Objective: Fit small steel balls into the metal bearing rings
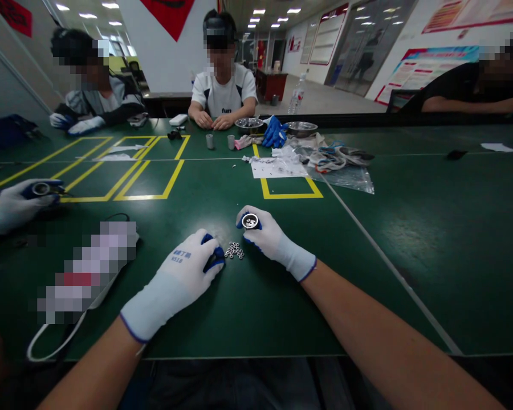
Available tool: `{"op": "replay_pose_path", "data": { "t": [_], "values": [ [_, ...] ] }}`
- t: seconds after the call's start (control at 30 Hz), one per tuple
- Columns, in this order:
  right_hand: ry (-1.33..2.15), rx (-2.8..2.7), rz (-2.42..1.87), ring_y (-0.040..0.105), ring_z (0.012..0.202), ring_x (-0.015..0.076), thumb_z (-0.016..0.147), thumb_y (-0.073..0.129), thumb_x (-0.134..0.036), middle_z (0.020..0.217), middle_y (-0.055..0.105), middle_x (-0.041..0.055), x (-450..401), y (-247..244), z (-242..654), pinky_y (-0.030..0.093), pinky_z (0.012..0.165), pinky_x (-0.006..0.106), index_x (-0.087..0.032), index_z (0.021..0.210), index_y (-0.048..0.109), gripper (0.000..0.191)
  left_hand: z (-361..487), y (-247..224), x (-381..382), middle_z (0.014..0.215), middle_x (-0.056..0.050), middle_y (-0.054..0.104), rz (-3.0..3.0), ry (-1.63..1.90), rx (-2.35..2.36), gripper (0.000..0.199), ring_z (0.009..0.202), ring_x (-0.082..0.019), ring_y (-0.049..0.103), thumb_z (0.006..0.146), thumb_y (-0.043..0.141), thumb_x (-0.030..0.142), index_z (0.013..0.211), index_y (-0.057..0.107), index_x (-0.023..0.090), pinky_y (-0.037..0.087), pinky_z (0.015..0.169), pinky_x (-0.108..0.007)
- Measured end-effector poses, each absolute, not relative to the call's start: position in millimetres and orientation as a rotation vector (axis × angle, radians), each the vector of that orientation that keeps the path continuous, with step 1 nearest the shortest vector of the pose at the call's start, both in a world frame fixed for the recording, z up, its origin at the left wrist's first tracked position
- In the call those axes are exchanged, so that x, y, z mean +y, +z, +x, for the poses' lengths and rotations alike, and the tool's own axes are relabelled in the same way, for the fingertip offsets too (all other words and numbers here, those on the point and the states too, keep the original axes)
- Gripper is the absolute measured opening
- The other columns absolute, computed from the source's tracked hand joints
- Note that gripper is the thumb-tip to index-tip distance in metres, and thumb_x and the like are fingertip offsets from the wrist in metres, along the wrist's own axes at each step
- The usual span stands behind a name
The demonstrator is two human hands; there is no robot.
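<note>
**Right hand clasping the cup, left hand lying beside the small rings!**

And your right fingers are closing in snugly around the cup, thumb on one side and fingers on the other, with hardly any gap showing. The mouth is facing up towards you, probably so you are seeing straight in and nothing is tipping out; small bright pieces are showing inside, too small to name for certain.

Over on the left, your fingers are bending inward, the blue tips pointing at the rings and sitting just beside them. Whether they are pinching one, you cannot tell from here: the glove is hiding the tips.

Those rings are lying in a tight cluster on the green table, between your two hands, likely so that both pile and cup are staying within short reach.

Moving outward, a pale, blurred-out object is lying left of your left forearm, and beyond it a co-worker's gloved hand is holding a dark round part. Ahead, white paper is lying over yellow tape with scraps on it, while two grey cups are standing near a person in a white shirt.
</note>
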State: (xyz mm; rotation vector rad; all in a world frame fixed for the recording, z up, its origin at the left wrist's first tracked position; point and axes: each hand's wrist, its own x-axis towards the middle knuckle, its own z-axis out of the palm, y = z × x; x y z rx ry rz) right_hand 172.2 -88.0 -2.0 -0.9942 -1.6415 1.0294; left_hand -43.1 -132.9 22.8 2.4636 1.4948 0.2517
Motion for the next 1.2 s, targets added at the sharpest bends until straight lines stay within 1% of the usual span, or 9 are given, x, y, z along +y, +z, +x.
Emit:
{"op": "replay_pose_path", "data": {
  "t": [0.07,0.17,0.23,0.37,0.47,0.57,0.67,0.8,1.2],
  "values": [
    [1.024,-1.641,-0.986,0.054,0.074,0.0197,0.058,0.051,-0.022,0.073,0.058,-0.0015,-88,-2,172,0.043,0.072,0.034,-0.023,0.076,0.057,0.019,-45,25,-131,0.109,-0.011,0.07,2.442,0.33,1.464,0.013,0.095,-0.03,0.07,0.094,0.06,0.032,0.097,0.069,0.023,0.06,0.082,-0.046],
    [1.019,-1.632,-0.968,0.056,0.075,0.0203,0.059,0.051,-0.023,0.074,0.059,-0.0009,-87,-2,172,0.044,0.073,0.034,-0.023,0.076,0.057,0.018,-45,39,-126,0.102,-0.008,0.075,2.345,0.547,1.397,0.014,0.093,-0.028,0.072,0.095,0.058,0.029,0.104,0.069,0.024,0.061,0.086,-0.046],
    [1.02,-1.624,-0.959,0.056,0.076,0.0203,0.06,0.052,-0.022,0.076,0.06,-0.001,-87,-2,173,0.044,0.074,0.035,-0.023,0.078,0.058,0.019,-40,54,-121,0.103,-0.006,0.078,2.269,0.683,1.349,0.018,0.096,-0.027,0.074,0.095,0.058,0.028,0.109,0.07,0.024,0.061,0.091,-0.048],
    [1.043,-1.602,-0.982,0.058,0.079,0.0202,0.062,0.056,-0.02,0.078,0.062,-0.0021,-87,-4,172,0.046,0.076,0.034,-0.023,0.081,0.059,0.02,-21,76,-105,0.105,-0.006,0.079,2.201,0.864,1.254,0.02,0.099,-0.026,0.074,0.089,0.067,0.023,0.108,0.073,0.022,0.061,0.096,-0.049],
    [1.066,-1.576,-0.984,0.061,0.084,0.0215,0.065,0.057,-0.017,0.08,0.064,-0.002,-86,-6,170,0.048,0.08,0.036,-0.023,0.082,0.058,0.018,-5,73,-95,0.106,-0.005,0.078,2.17,0.978,1.221,0.022,0.101,-0.025,0.073,0.088,0.07,0.022,0.109,0.074,0.021,0.06,0.099,-0.049],
    [1.053,-1.559,-0.954,0.064,0.093,0.0233,0.069,0.059,-0.016,0.087,0.068,-0.0002,-86,-8,168,0.05,0.087,0.038,-0.023,0.089,0.061,0.021,5,60,-90,0.107,-0.006,0.073,2.208,1.061,1.274,0.016,0.1,-0.023,0.07,0.088,0.071,0.022,0.104,0.077,0.021,0.061,0.095,-0.047],
    [1.007,-1.553,-0.98,0.063,0.088,0.0224,0.073,0.06,-0.017,0.085,0.067,-0.0004,-87,-7,167,0.049,0.08,0.036,-0.024,0.089,0.059,0.017,8,52,-90,0.107,-0.006,0.065,2.204,1.069,1.358,0.013,0.096,-0.023,0.067,0.086,0.076,0.028,0.096,0.077,0.02,0.062,0.088,-0.045],
    [0.976,-1.585,-1.044,0.058,0.076,0.0193,0.077,0.06,-0.019,0.077,0.06,-0.003,-90,-2,168,0.044,0.071,0.032,-0.024,0.084,0.054,0.01,5,53,-95,0.103,-0.004,0.062,2.151,1.012,1.359,0.014,0.09,-0.022,0.066,0.084,0.079,0.031,0.087,0.075,0.018,0.061,0.084,-0.044],
    [0.943,-1.667,-1.116,0.056,0.08,0.0189,0.08,0.067,-0.026,0.084,0.057,-0.002,-96,2,165,0.042,0.072,0.032,-0.024,0.084,0.051,0.017,8,48,-98,0.102,-0.004,0.061,2.073,0.974,1.373,0.015,0.088,-0.02,0.064,0.083,0.081,0.031,0.083,0.073,0.018,0.062,0.08,-0.043]
  ]
}}
